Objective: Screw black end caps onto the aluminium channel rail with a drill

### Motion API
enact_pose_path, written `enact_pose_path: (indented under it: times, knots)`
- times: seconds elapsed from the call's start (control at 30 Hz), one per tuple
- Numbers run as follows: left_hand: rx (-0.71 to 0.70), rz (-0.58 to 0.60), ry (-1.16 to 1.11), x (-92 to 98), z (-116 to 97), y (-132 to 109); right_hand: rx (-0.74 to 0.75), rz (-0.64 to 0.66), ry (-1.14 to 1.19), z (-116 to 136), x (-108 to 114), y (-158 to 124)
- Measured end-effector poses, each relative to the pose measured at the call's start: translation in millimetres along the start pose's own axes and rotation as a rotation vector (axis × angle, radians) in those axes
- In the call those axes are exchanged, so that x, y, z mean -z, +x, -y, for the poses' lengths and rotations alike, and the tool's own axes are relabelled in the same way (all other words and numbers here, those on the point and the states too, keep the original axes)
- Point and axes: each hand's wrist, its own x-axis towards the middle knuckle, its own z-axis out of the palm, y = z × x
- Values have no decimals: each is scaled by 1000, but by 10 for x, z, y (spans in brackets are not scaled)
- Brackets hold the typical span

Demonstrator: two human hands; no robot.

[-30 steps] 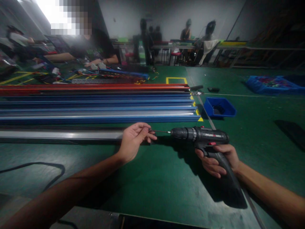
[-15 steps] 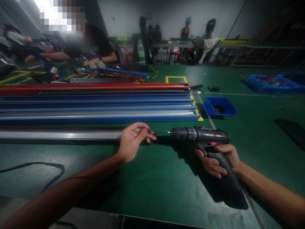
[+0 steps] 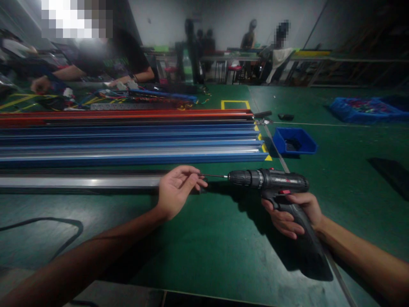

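A black cordless drill (image 3: 270, 180) lies level in my right hand (image 3: 289, 215), whose fingers wrap round its grip. Its long thin bit (image 3: 214, 175) points left. At the bit's tip my left hand (image 3: 179, 187) is closed in a pinch of thumb and forefinger; what sits between those fingertips is too small to make out. Just behind that hand runs a long silver metal profile (image 3: 83, 182), its right end partly covered by the fingers. A small dark piece (image 3: 203, 191) shows under the fingertips at that end.
Blue profiles (image 3: 134, 147) and red profiles (image 3: 128, 114) lie side by side beyond my hands. A blue bin (image 3: 295, 141) with dark parts stands to their right. Further right is a blue tray (image 3: 367, 108) of small coloured parts. A co-worker (image 3: 118, 59) handles wired parts across the table.
My left hand has shifted very slightly left, still at the bit's tip. The drill is almost unmoved. Across the table, the co-worker's arm has moved a little.
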Motion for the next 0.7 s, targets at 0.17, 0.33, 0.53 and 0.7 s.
enact_pose_path:
  times: [0.17, 0.33, 0.53, 0.7]
  knots:
    - [18, -39, 28, -57, -73, 12, -5, -7, 4, 1, 7, 6]
    - [-11, 1, 79, -48, -34, -12, -12, -3, 12, -1, 17, 0]
    - [-19, 51, 117, -29, -13, -42, -24, 30, 39, 5, 7, 9]
    - [-13, 66, 84, 12, -5, -56, -19, 2, 21, 15, -8, 19]
